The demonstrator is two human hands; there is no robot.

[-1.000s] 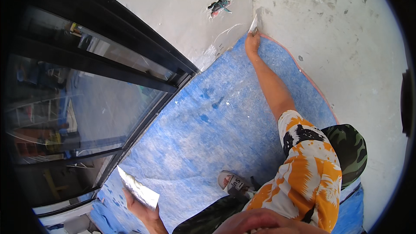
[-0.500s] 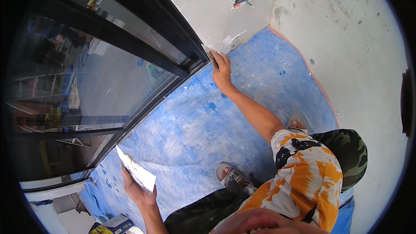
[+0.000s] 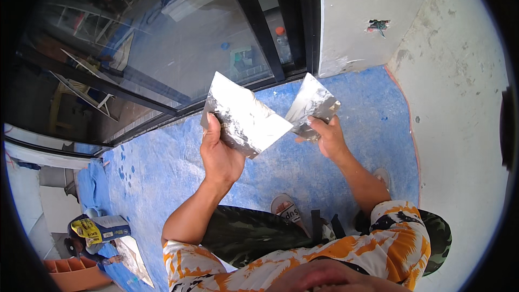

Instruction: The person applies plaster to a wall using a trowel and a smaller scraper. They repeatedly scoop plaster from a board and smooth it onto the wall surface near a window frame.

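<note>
My left hand [image 3: 220,154] grips a wide flat metal plaster blade [image 3: 244,116] by its lower left edge, holding it up in front of me. My right hand [image 3: 326,136] grips a smaller metal scraper blade [image 3: 312,103], which nearly meets the wide blade's right corner. Both blades carry grey smears. They hover over a blue floor covering [image 3: 157,157]. My sandalled foot [image 3: 286,209] shows below the hands.
A dark-framed glass sliding door [image 3: 178,38] runs along the left and top. A pale plastered wall [image 3: 459,119] with a small hole [image 3: 378,25] stands at the right. A yellow and blue bag [image 3: 97,227], a metal tray [image 3: 132,257] and an orange crate [image 3: 73,273] lie at lower left.
My right hand left the base of the door and came up with the scraper. My left hand raised the wide blade from low left to the centre. The view turned toward the door.
</note>
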